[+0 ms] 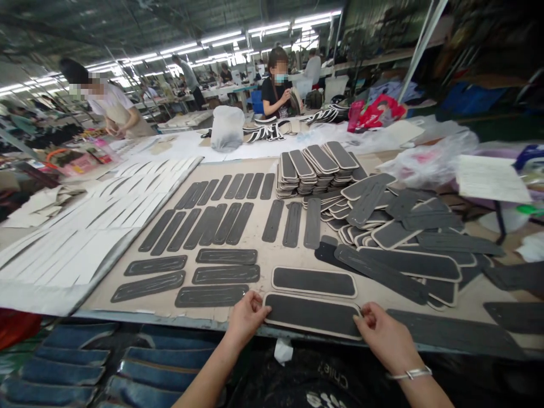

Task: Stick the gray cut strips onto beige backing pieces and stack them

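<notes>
A long dark grey panel with a beige border and rounded corners (312, 315) lies along the table's front edge. My left hand (247, 315) pinches its left end between thumb and fingers. At the opposite end, my right hand (385, 328) is closed on the right corner, a metal bracelet at the wrist. Just behind is a second beige-bordered panel (313, 281), flat on the table. Left of my left hand lies a plain dark strip with shiny streaks (211, 296), one of several set out in rows.
Neat stacks of bordered panels (321, 158) stand behind a loose heap of dark strips and panels (395, 221). White sheets (80, 226) cover the left side. Below the edge are folded denim pieces (63, 362). A masked person (276, 90) sits across the table; another person (113, 107) stands far left.
</notes>
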Action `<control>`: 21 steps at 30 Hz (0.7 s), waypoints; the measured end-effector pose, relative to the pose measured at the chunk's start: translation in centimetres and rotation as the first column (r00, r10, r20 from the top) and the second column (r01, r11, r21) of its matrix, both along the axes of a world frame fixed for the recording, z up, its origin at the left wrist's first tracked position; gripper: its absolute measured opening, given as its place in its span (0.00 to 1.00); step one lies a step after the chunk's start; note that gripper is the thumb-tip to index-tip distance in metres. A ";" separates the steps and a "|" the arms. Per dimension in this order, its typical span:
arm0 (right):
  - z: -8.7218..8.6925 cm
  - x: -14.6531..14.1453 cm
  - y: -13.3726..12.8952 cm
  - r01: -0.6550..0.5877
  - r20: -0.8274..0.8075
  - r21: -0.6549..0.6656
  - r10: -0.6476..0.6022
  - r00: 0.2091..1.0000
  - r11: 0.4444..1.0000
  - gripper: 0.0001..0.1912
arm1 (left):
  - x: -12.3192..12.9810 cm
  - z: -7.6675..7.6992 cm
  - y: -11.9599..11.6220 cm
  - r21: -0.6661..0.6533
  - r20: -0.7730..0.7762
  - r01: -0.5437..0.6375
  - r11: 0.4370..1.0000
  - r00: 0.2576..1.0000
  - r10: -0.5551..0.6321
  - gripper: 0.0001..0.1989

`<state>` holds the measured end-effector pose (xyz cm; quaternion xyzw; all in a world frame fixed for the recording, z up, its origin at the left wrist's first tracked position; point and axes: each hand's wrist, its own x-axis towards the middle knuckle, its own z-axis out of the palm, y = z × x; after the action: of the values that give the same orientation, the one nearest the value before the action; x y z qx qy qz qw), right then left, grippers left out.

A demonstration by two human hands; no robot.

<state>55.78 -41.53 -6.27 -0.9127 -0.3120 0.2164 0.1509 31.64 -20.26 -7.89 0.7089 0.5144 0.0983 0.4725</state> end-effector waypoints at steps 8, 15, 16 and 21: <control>0.7 -1.0 -1.3 0.034 0.140 0.121 -0.051 0.989 0.992 0.11 | 0.2 -0.6 -0.1 -0.029 0.063 0.082 0.996 0.995 -0.081 0.14; 1.9 -4.9 1.3 -0.360 0.394 0.349 0.213 0.894 0.865 0.25 | 0.2 -0.9 -0.1 -0.157 0.193 0.142 0.977 0.975 -0.111 0.17; 2.1 -5.9 2.3 -0.470 0.383 0.324 0.341 0.859 0.821 0.28 | 0.2 -1.0 -0.1 -0.159 0.199 0.143 0.977 0.974 -0.111 0.18; 1.1 -8.7 5.2 -0.732 0.283 0.262 0.675 0.682 0.629 0.37 | 0.1 -1.6 -0.1 -0.131 0.182 0.140 0.981 0.977 -0.115 0.20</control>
<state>47.12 -36.36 -5.19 -0.6885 -0.6884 0.1254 0.1907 31.75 -20.33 -9.46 0.6935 0.4305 0.0918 0.5703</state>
